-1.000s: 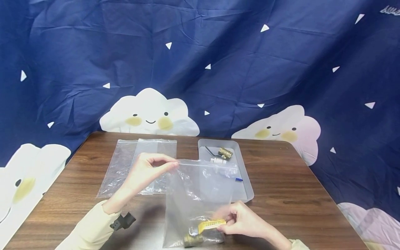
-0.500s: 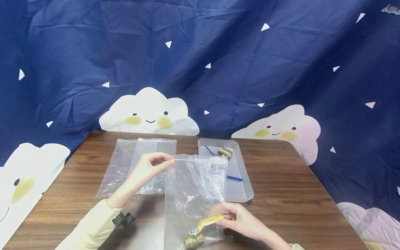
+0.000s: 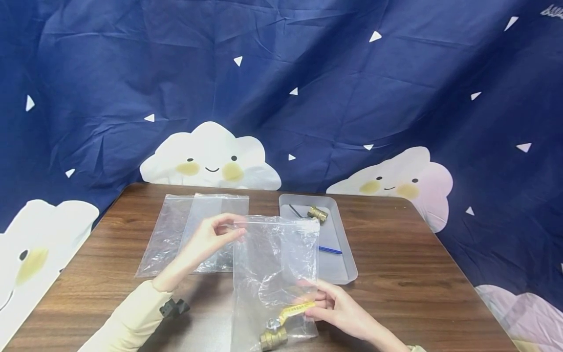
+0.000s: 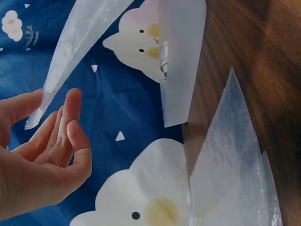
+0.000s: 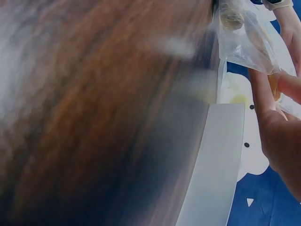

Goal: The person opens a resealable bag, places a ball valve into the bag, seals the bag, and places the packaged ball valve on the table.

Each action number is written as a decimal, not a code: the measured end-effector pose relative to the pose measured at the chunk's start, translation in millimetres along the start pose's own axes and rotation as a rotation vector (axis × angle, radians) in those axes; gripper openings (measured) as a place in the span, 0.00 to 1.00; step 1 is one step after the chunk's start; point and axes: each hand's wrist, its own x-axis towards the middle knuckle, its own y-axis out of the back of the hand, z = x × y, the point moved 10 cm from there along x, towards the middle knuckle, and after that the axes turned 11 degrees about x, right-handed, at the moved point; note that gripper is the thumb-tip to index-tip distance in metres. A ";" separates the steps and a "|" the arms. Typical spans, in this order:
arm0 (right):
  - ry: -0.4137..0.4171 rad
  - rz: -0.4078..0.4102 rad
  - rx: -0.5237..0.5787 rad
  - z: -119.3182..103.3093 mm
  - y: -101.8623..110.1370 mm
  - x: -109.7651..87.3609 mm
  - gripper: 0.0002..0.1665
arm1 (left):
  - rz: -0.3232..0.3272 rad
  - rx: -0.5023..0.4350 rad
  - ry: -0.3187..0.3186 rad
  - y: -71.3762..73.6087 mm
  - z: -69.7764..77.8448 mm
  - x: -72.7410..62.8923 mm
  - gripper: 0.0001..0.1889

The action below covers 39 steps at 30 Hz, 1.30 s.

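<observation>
A clear zip bag (image 3: 272,264) hangs upright in front of me. My left hand (image 3: 211,239) pinches its top left corner between thumb and fingers, as the left wrist view also shows at the bag corner (image 4: 40,110). At the bottom of the bag is a ball valve with a brass body (image 3: 273,338) and a yellow lever handle (image 3: 295,310). My right hand (image 3: 336,308) pinches the end of that handle at the bag's right edge. In the right wrist view the brass body (image 5: 231,19) shows through the plastic.
Behind the bag stands a grey tray (image 3: 347,264) holding a brass valve (image 3: 317,213) with a dark lever and a blue pen (image 3: 330,250). Two flat zip bags (image 3: 164,234) overlap at the table's back left. The wooden table (image 3: 409,274) meets a blue cloth backdrop.
The bag's top right corner has swung left and its front now faces me more squarely, uncovering more of the pen. Both hands keep their holds; the left has shifted slightly left.
</observation>
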 end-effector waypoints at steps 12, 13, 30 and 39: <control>0.035 0.008 -0.020 -4.4 6.9 -6.6 0.33 | 0.050 0.025 -0.030 18.9 -23.4 1.5 0.16; 0.039 0.008 -0.021 -4.3 7.5 -7.4 0.33 | 0.055 0.036 -0.024 20.9 -28.2 0.6 0.16; 0.018 0.039 -0.007 -1.1 16.5 -19.8 0.33 | 0.258 0.485 0.019 57.4 -68.8 -21.1 0.12; 0.004 0.056 -0.020 -2.7 23.3 -27.9 0.34 | 0.208 0.494 0.065 55.5 -80.5 -26.9 0.16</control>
